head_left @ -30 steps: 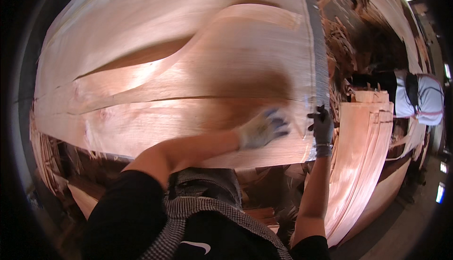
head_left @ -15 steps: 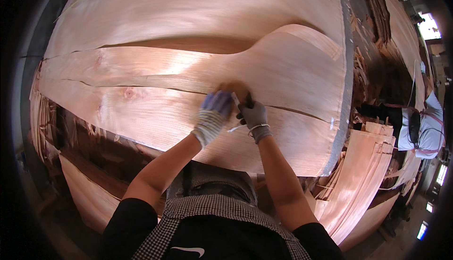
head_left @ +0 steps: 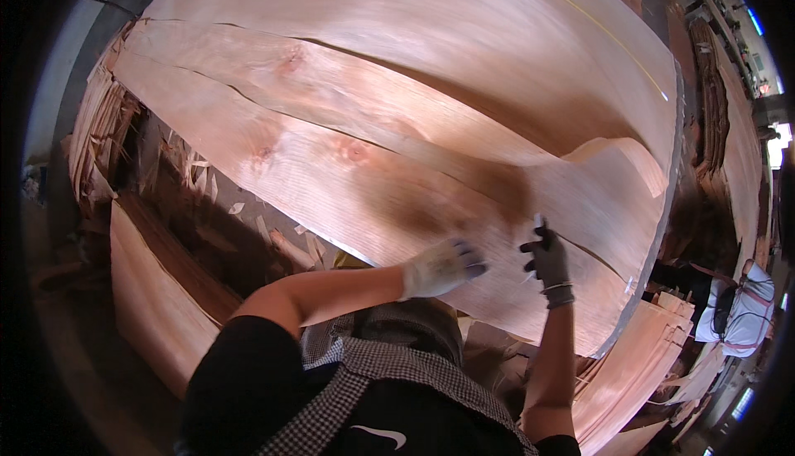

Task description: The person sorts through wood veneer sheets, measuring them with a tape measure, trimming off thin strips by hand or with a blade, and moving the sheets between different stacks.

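A broad sheet of wood veneer (head_left: 497,278), with knots and a long dark split, lies under both hands. My left hand (head_left: 443,269), in a pale glove with blue-purple fingertips, hovers at or just above the sheet's near edge. Its fingers are stretched out and hold nothing visible. To the right, near the split, my right hand (head_left: 550,267) wears a grey glove with dark fingertips. It is closed around a slim, pale-tipped object (head_left: 537,220), whose kind I cannot make out. Behind the split, another veneer strip (head_left: 617,154) bulges up in a wave.
A yellow line (head_left: 580,13) runs along the far right of the sheet. Stacked veneer (head_left: 633,365) stands at the lower right, more panels (head_left: 157,299) at the lower left. Scraps (head_left: 236,207) litter the floor by the near edge. A person in white (head_left: 737,311) is at the right.
My hands, close together over the split before, are now apart. The left has drawn back toward the near edge; the right is farther right. The whole view has turned and shifted.
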A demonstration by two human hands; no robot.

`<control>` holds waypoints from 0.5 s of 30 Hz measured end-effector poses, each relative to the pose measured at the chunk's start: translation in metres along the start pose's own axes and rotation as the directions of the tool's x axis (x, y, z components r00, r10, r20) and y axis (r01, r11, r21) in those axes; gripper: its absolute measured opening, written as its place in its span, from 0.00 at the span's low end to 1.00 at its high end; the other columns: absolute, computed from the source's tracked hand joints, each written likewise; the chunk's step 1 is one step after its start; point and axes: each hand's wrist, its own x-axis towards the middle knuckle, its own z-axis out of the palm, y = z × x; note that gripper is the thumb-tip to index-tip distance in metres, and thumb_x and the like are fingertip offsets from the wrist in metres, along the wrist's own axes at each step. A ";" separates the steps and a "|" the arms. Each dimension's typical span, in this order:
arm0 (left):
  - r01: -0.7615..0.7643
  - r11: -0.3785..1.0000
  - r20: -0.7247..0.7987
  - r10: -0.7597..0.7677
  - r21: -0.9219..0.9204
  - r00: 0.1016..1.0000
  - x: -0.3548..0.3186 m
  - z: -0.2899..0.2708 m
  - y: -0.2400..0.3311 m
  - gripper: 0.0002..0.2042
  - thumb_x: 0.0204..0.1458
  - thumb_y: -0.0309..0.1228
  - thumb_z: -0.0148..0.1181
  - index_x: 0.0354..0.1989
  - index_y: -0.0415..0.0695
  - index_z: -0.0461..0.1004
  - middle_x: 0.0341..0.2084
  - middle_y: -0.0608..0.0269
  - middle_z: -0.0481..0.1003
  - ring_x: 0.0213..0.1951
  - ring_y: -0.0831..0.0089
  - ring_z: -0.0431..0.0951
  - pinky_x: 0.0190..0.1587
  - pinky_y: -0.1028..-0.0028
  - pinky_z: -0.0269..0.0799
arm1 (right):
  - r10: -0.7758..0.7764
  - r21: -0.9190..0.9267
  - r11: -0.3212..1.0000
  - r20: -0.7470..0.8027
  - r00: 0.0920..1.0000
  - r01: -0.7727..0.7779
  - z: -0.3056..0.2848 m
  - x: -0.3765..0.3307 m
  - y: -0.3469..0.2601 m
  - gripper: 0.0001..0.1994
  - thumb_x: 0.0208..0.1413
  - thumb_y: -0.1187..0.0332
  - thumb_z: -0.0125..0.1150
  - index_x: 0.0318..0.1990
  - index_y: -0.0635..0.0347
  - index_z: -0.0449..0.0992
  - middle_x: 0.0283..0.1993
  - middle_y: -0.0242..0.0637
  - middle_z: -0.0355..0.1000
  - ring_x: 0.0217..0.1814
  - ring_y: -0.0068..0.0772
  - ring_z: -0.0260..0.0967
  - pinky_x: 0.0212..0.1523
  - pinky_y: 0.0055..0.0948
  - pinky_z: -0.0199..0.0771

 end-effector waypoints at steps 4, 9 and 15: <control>0.505 0.862 -0.179 -0.503 -0.035 0.846 -0.146 -0.015 -0.122 0.18 0.47 0.27 0.50 0.49 0.40 0.67 0.47 0.51 0.67 0.48 0.57 0.67 0.50 0.63 0.65 | -0.015 0.125 0.992 0.216 0.976 -0.013 0.136 0.001 -0.073 0.06 0.52 0.73 0.52 0.34 0.68 0.67 0.28 0.41 0.70 0.26 0.31 0.73 0.15 0.26 0.71; 0.627 0.778 -0.551 -0.545 -0.049 0.633 -0.192 -0.054 -0.198 0.17 0.45 0.33 0.54 0.47 0.46 0.69 0.45 0.57 0.67 0.46 0.58 0.67 0.48 0.61 0.62 | -0.088 0.222 0.974 0.142 0.986 0.055 0.283 0.043 -0.177 0.11 0.50 0.63 0.59 0.29 0.65 0.73 0.20 0.38 0.73 0.12 0.24 0.66 0.11 0.22 0.62; 0.359 0.873 -0.497 -0.164 0.329 0.852 -0.176 -0.067 -0.223 0.20 0.41 0.29 0.51 0.47 0.39 0.69 0.47 0.53 0.67 0.52 0.57 0.64 0.57 0.60 0.56 | -0.040 -0.052 0.998 -0.019 0.999 0.039 0.331 0.074 -0.167 0.12 0.48 0.63 0.58 0.29 0.66 0.75 0.22 0.41 0.74 0.21 0.32 0.73 0.21 0.31 0.71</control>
